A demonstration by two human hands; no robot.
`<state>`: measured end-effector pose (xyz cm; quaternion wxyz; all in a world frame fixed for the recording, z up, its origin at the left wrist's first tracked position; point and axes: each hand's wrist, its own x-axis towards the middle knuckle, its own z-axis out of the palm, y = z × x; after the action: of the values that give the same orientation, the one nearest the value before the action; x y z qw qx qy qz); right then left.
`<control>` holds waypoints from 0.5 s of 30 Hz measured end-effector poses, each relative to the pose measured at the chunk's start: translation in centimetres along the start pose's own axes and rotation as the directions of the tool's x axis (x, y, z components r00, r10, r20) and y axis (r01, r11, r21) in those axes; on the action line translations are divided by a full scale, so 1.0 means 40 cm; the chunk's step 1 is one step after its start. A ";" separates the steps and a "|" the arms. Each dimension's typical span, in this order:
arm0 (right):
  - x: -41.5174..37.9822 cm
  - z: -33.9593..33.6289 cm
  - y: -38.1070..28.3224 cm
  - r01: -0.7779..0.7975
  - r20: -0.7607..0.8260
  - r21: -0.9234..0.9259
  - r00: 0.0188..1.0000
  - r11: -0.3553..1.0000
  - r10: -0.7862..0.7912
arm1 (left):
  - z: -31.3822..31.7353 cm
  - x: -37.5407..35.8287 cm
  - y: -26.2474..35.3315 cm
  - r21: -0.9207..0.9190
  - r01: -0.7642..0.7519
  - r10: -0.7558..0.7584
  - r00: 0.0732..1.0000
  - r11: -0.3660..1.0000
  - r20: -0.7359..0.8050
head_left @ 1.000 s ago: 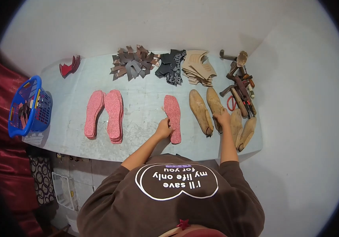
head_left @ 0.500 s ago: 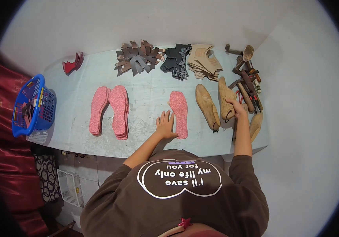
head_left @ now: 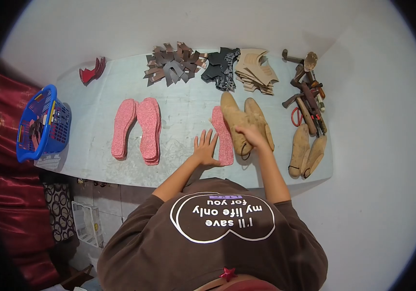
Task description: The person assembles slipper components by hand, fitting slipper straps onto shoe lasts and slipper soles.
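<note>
A single pink speckled insole (head_left: pixel 224 140) lies in front of me, its right side partly covered by a wooden shoe last (head_left: pixel 233 116). My right hand (head_left: pixel 252 138) grips this last near its heel end, where a dark cord loop hangs. Fingers spread, my left hand (head_left: pixel 205 149) rests on the table, with its thumb at the insole's heel edge. Just right of the held last lies a second last (head_left: pixel 259 110), partly hidden behind my right hand and wrist. Two stacks of pink insoles, a left stack (head_left: pixel 123 128) and a right stack (head_left: pixel 149 131), lie farther left.
Along the back are brown cut pieces (head_left: pixel 174 63), black pieces (head_left: pixel 219 70), beige pieces (head_left: pixel 255 70) and red pieces (head_left: pixel 91 72). Hammers and other tools (head_left: pixel 306 99) pile up at right, above two more lasts (head_left: pixel 299 148). A blue basket (head_left: pixel 60 131) stands at the table's left edge.
My right hand has carried the last leftward from beside the tools to over the insole's right side. My left hand has stayed by the insole. The view has shifted slightly.
</note>
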<state>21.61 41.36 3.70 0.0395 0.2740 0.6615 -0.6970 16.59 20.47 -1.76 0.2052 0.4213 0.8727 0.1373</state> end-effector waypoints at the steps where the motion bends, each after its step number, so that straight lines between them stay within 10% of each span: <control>1: 0.032 0.017 0.063 -0.032 -0.051 -0.181 0.998 0.983 0.023 | -0.015 -0.005 0.005 0.010 -0.014 0.014 0.999 1.000 0.039; 5: -0.023 0.133 0.089 -0.133 -0.352 -0.559 0.932 0.818 -0.089 | -0.003 0.002 -0.006 0.017 -0.030 0.029 0.998 0.999 0.052; 15: -0.081 0.216 0.089 -0.205 -0.458 -0.602 0.880 0.772 -0.123 | 0.005 0.001 -0.002 0.006 0.007 -0.008 1.000 1.000 0.024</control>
<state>22.99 31.76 1.70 -0.0172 0.4206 0.8397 -0.3432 16.58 20.46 -1.97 0.2147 0.4203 0.8722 0.1289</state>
